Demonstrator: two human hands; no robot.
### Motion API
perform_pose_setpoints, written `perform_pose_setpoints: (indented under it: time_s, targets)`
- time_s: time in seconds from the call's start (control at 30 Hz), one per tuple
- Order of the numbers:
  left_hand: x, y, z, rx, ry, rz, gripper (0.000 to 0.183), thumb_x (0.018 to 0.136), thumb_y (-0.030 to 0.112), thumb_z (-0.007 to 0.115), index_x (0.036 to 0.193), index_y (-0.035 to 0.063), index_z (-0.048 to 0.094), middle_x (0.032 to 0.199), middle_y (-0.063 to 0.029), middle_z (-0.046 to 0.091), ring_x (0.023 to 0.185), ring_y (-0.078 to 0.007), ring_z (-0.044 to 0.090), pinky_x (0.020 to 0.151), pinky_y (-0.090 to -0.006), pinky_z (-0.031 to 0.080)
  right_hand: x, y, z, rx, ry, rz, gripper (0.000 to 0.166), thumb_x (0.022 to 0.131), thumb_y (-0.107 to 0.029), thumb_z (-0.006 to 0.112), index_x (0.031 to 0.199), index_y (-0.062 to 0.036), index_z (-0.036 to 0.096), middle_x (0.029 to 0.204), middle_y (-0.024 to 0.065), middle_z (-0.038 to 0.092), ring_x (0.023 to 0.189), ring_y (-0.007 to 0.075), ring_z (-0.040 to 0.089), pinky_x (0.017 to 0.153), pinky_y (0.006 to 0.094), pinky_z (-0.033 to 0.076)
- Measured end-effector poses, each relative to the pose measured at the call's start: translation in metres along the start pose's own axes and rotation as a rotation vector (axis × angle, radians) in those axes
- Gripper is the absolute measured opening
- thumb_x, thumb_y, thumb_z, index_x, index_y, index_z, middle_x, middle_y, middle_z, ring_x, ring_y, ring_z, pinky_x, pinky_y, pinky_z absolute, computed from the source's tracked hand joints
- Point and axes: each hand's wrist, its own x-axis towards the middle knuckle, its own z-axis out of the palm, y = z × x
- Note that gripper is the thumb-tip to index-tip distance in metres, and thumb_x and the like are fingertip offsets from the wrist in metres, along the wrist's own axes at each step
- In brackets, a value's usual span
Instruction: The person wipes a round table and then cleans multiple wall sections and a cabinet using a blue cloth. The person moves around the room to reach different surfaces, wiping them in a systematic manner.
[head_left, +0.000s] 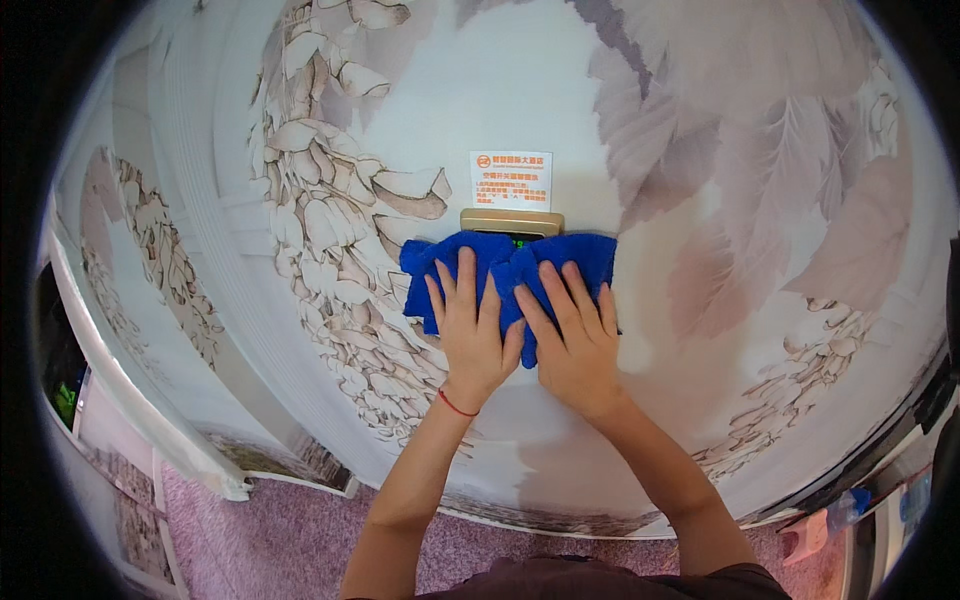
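A blue cloth (450, 251) is spread over a gold-framed wall control panel (512, 220), whose top edge and a bit of lit green display show above it. My left hand (474, 337) presses flat on the cloth's left part, fingers spread, a thin red cord round the wrist. On the cloth's right part lies my right hand (576, 337), its fingers pointing up and slightly apart. Both palms face the wall, and neither hand's fingers close round the cloth. Directly above the panel, a white notice (511, 180) with orange writing is stuck to the wall.
Wallpaper (675, 405) with flower and leaf patterns covers the wall. A wall corner or edge (142, 420) stands at the left. Purplish carpet (277, 532) runs along the bottom. At the lower right are a pink plastic object (806, 538) and a clear bottle (841, 511).
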Motion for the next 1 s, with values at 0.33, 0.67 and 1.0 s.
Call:
perform_pose_setpoints:
  time_s: [0.33,0.67,1.0]
  targets:
    - [0.056,-0.014,-0.009,-0.145,0.173,-0.025,0.05,0.092,0.026,0.045,0.134,-0.0003,0.046,0.143,-0.017,0.041,0.135,-0.0435,0.031,0.111,-0.0559,0.015,0.072,-0.01,-0.017,0.063,0.05,-0.022,0.041,0.079,-0.014,0.059,0.12,-0.0086,0.059,0.124,0.0125,0.055,0.115,0.0294,0.05,0.1,0.0476,0.034]
    - [0.064,0.01,-0.018,-0.136,0.144,-0.018,0.043,0.084,0.017,0.057,0.125,0.0055,0.055,0.131,-0.0127,0.047,0.131,-0.0494,0.031,0.109,-0.0604,0.013,0.067,0.0,-0.024,0.091,0.087,0.077,0.041,0.075,-0.007,0.057,0.115,-0.008,0.062,0.118,0.0117,0.057,0.106,0.0308,0.051,0.09,0.0425,0.039]
    - [0.035,0.011,-0.014,-0.007,-0.042,0.115,0.046,0.088,0.03,0.053,0.124,0.0013,0.056,0.145,-0.016,0.038,0.127,-0.0575,0.028,0.104,-0.0658,0.019,0.002,0.001,0.0,-0.096,0.039,0.105,0.042,0.083,-0.014,0.056,0.124,-0.0133,0.06,0.139,0.0144,0.048,0.125,0.0297,0.046,0.1,0.0441,0.032]
